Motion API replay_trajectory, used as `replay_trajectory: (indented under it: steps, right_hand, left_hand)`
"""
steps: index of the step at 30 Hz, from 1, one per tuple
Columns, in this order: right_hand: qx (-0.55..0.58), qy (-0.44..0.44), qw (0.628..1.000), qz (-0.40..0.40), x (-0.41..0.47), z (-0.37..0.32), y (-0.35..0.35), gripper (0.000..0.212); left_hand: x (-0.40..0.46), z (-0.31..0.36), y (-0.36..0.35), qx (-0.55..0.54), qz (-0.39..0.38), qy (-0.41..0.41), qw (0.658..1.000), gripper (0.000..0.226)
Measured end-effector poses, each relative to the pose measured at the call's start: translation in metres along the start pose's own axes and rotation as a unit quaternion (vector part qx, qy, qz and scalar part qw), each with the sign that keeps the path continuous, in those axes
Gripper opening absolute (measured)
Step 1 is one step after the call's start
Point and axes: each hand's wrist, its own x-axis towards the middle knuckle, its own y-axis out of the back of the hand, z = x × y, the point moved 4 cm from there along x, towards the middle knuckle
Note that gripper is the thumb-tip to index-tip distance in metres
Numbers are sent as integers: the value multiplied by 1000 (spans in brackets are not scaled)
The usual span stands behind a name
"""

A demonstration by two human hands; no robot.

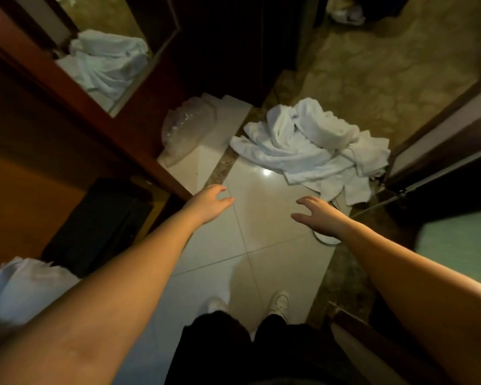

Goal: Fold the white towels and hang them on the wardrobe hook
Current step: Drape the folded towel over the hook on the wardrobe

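Note:
A crumpled heap of white towels [311, 145] lies on the glossy tiled floor ahead of me, at the edge of the carpet. My left hand [210, 202] reaches forward over the tiles, fingers relaxed and empty, short of the heap. My right hand [318, 216] is stretched out beside it, fingers spread, holding nothing, just below the heap's near corner. At the lower left edge hangs a blurred white towel [22, 287] beside the open wooden wardrobe [67, 87]. No hook is visible.
A mirror on the wardrobe door [109, 62] reflects the towel heap. A clear plastic bag [188, 129] rests on a white block by the wardrobe. A dark case [100, 226] stands inside the wardrobe. A door frame [442, 140] bounds the right. My feet [247, 304] stand on the tiles.

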Motion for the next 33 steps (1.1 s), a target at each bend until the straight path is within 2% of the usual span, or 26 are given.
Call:
replay_trajectory:
  steps: [6,12,18,22,25,29,33]
  right_hand:
    - [13,-67,998,-15,55,74,20,67]
    - [47,-125,991,-17,146,122,57,66]
    - [137,-208,968,-30,250,154,87,66]
    - [198,-241,950,-22,302,173,107,63]
    - [228,-254,939,-27,341,200,115,62]
    - [264,-267,927,-5,402,250,132,61]
    - [279,-286,916,12,469,305,141,57]
  left_hand:
    - [96,43,-19,21,-40,-3,999,57]
    - [231,77,-21,4,-88,3,996,55]
    - [362,101,-14,33,-160,30,986,55]
    - [432,124,-15,64,-180,37,981,53]
    - [482,149,-26,75,-183,24,980,48]
    - [558,188,-57,53,-191,-7,980,29]
    - [635,224,-99,22,-193,6,981,25]
